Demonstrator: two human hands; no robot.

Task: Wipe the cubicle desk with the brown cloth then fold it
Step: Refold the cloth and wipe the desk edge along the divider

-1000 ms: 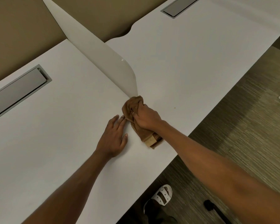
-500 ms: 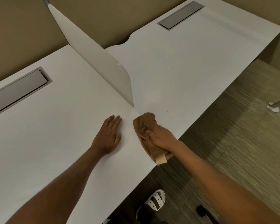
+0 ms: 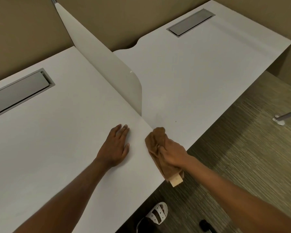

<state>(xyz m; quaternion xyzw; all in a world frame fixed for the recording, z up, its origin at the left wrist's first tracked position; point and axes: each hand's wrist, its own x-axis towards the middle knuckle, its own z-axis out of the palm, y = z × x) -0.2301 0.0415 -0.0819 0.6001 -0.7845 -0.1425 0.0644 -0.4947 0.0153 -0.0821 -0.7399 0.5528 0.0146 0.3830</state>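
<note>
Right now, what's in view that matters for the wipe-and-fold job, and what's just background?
Job:
brown cloth, bunched at the desk's front edge
right hand, gripping the cloth
left hand, flat on the desk
white desk

Background:
divider panel
two grey cable trays
white sandal on the floor
chair base foot

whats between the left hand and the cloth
Only bare white desk separates the left hand from the cloth in the head view.
</note>
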